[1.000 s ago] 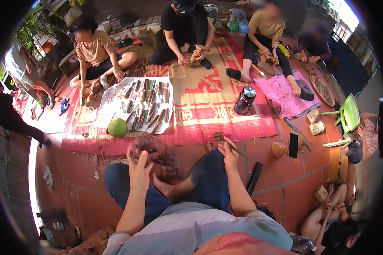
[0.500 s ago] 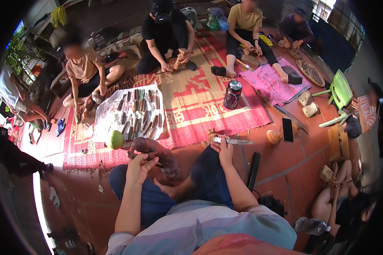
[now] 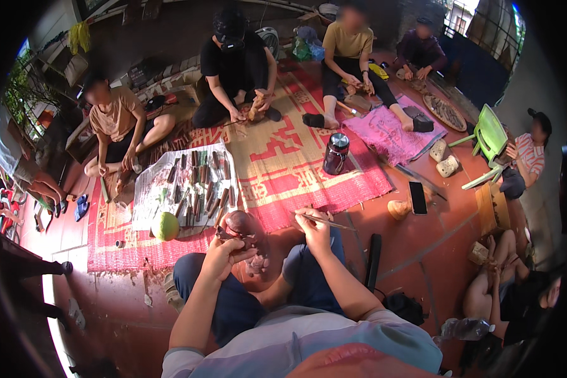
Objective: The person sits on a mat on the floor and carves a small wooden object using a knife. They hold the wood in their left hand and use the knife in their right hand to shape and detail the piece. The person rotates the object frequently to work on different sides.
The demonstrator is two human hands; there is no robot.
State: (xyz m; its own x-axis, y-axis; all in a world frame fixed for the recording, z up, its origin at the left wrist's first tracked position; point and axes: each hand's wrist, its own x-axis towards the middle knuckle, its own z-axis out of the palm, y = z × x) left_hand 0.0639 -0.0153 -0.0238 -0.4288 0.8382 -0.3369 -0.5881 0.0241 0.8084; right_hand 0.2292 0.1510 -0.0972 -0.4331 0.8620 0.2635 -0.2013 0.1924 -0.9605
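Observation:
A reddish-brown carved figure (image 3: 256, 263) with a rounded top stands between my bent legs. My left hand (image 3: 219, 258) is closed on its left side, thumb and fingers against the dark upper part. To the right, my right hand (image 3: 315, 232) grips a thin carving tool (image 3: 339, 224), seen nearly edge-on. It is held above my right knee, apart from the figure. Just beyond the figure, several wooden-handled carving tools (image 3: 198, 183) lie in rows on a white printed sheet (image 3: 150, 179). A round green fruit (image 3: 164, 227) rests at that sheet's near edge.
A red and tan mat (image 3: 277, 173) carries a dark flask (image 3: 336, 154). On the tiles at right lie a phone (image 3: 418, 198), a wooden piece (image 3: 398, 209) and a long black object (image 3: 373, 259). Several people sit around, some handling wood. A green chair (image 3: 490, 138) stands at right.
My left hand has gone from open, palm up, to closed on the figure. My right hand has come slightly left and lower, turning the tool from broadside to edge-on. The view has shifted slightly.

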